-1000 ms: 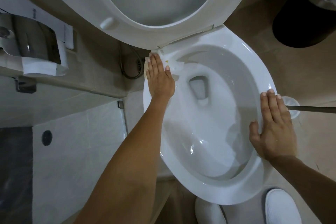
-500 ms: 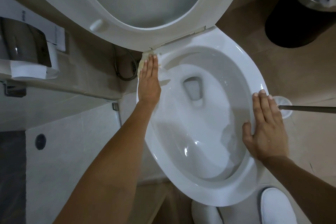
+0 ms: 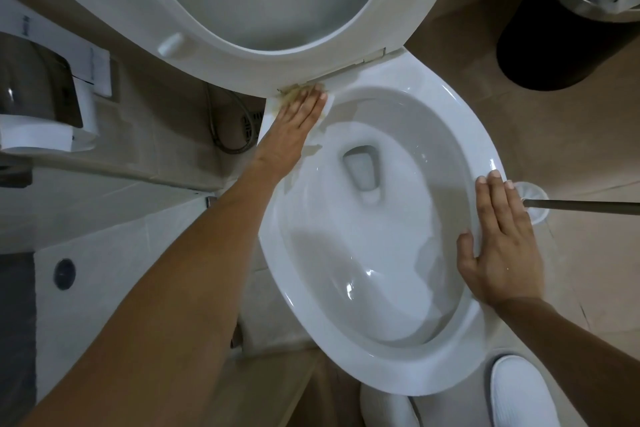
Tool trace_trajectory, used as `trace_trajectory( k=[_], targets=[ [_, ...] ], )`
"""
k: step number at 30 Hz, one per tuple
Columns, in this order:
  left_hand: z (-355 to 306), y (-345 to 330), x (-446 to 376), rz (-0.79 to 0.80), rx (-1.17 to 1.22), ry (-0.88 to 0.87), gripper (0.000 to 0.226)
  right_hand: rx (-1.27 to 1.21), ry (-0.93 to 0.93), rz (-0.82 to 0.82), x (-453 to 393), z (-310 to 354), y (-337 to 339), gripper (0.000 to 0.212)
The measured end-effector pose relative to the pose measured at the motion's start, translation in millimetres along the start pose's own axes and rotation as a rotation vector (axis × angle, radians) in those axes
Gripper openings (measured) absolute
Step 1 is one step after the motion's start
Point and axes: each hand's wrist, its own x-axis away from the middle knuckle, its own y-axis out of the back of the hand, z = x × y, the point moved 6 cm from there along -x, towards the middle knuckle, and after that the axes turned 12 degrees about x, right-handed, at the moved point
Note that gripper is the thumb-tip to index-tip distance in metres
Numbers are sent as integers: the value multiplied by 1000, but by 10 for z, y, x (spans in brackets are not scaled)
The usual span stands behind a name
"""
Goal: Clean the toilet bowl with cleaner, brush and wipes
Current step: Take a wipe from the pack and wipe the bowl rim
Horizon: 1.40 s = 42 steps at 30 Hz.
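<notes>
My left hand (image 3: 294, 125) lies flat, fingers together and stretched out, pressing a white wipe (image 3: 329, 101) onto the back left corner of the bowl rim (image 3: 460, 121), right where the rim meets the hinge of the raised seat (image 3: 242, 55). Only the edges of the wipe show around my fingertips, and there is a yellowish-brown smear on it and on the rim beside my fingers. My right hand (image 3: 502, 246) rests open and flat on the right side of the rim, fingers spread a little, holding nothing; I judge it is only bracing me

So I read the step as the wiping stage: the rim is being cleaned with a wipe, and the dirty patch at the hinge is the spot in hand. The bowl (image 3: 363, 253) itself looks wet and glossy, with no visible stain inside

The brush (image 3: 530, 198) stands in its holder on the floor just beyond my right fingertips, its handle running off to the right edge of the view, untouched. I cannot see any cleaner bottle. A bin (image 3: 568, 28) sits at the top right, well apart from the bowl, and a paper dispenser (image 3: 38, 104) hangs on the wall to the left

The next move, I judge, calls for firm pressure and a short rubbing stroke along the hinge line, folding the wipe to a clean face because this one is soiled, then carrying on around the rim. The soiled wipe belongs in the bin, not the bowl
</notes>
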Motion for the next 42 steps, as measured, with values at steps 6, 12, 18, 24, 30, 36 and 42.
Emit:
trace_trajectory(
  k=[6,12,18,24,30,36,42],
  targets=[
    [-54,61,-96,75,-173,-119,92,-6,-11,25,3,-9,-8,75],
    [160,-20,393,162,-379,-131,68,-2,-4,25,2,13,7,74],
    [275,-55,744,321,-339,-193,62,-4,0,10,-3,-4,21,74],
    [309,197,565,494,-619,-347,73,-14,2,9,-13,-6,12,74],
    [202,171,478,524,-772,-350,62,-7,-1,6,-9,18,37,74],
    [158,133,807,568,-737,-344,68,-23,0,-3,-6,9,39,76],
    [144,227,506,545,-866,-301,57,-16,8,-8,-11,4,38,76]
  ],
)
